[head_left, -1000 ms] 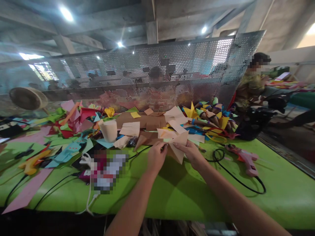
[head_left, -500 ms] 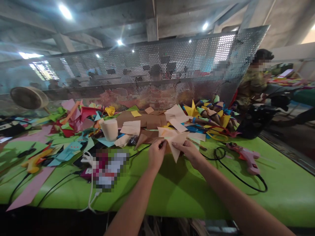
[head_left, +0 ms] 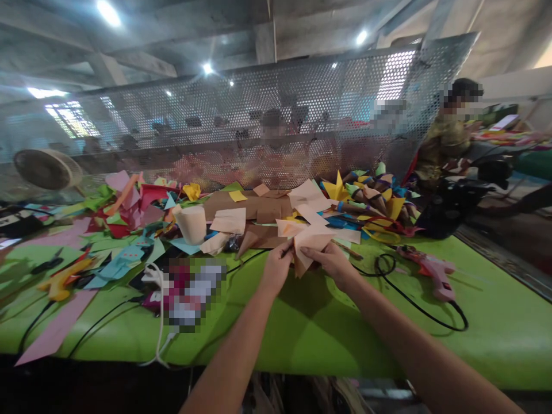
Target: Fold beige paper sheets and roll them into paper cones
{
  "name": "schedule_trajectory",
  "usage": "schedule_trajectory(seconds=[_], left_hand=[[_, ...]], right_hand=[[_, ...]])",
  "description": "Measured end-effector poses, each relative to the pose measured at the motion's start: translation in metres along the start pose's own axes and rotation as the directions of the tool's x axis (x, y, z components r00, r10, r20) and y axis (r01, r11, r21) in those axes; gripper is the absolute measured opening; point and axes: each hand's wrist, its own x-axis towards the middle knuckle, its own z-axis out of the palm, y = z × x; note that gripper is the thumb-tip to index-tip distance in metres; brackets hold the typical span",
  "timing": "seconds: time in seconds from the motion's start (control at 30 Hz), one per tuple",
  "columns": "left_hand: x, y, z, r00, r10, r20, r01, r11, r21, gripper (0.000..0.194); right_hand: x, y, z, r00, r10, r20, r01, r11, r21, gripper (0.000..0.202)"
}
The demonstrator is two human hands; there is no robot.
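Observation:
Between my hands is a pale peach piece of paper [head_left: 311,241], held up over the front middle of the green table [head_left: 319,339]. My left hand [head_left: 279,261] pinches its left edge, with the fingertips partly hidden. On the right side, my right hand [head_left: 332,261] grips it, the thumb lying across its face. Browner paper shows just below and behind the held piece. More peach sheets [head_left: 308,195] lie just beyond my hands, beside brown paper [head_left: 269,213].
A pink glue gun [head_left: 426,270] with a black cord lies right; a yellow glue gun [head_left: 62,282] lies left. A power strip [head_left: 196,296], a cream cup [head_left: 191,224], coloured paper scraps [head_left: 129,207] and paper cones [head_left: 371,195] surround. Behind stands a perforated metal screen [head_left: 241,132]; a person [head_left: 448,132] sits right.
The peach paper has turned in my hands: its sharp downward point has given way to a broader face. My hands stay close together in nearly the same place. The view has shifted slightly.

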Motion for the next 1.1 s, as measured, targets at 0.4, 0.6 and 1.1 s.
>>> schedule_trajectory(seconds=[0.4, 0.6, 1.1], left_hand=[[0.004, -0.005, -0.001, 0.993, 0.103, -0.059, -0.104, 0.995, -0.004, 0.036], [0.001, -0.005, -0.001, 0.997, 0.068, -0.022, -0.069, 0.995, -0.065, 0.034], [0.001, -0.003, 0.001, 0.999, 0.033, 0.017, -0.03, 0.992, -0.12, 0.036]], right_hand=[[0.004, 0.009, -0.001, 0.999, -0.034, 0.029, 0.035, 0.999, -0.029, 0.041], [0.006, 0.013, -0.001, 0.994, -0.107, 0.031, 0.108, 0.994, -0.035, 0.041], [0.007, 0.013, 0.0, 0.997, -0.074, 0.008, 0.074, 0.996, -0.045, 0.043]])
